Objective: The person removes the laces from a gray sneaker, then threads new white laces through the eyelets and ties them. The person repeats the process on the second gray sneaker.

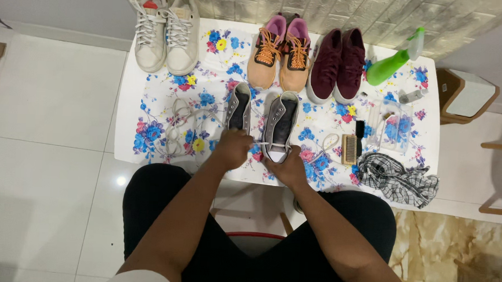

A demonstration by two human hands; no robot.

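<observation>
Grey sneaker [279,125] lies toe-end under right hand [288,168] fingers gripping it; left hand [234,148] fingers pinch its white lace [260,143].

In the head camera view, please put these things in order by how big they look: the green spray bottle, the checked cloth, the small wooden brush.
1. Checked cloth, spread widest.
2. Green spray bottle, clearly smaller than the cloth.
3. Wooden brush, smallest.
All three lie on the same table, so nearness hardly changes the order.

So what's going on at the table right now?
A seated person works on a grey shoe at the table's near edge. The left hand pinches a white lace at its toe; the right hand grips the toe. Its mate lies unlaced alongside, a loose lace to the left, three other pairs behind.
</observation>
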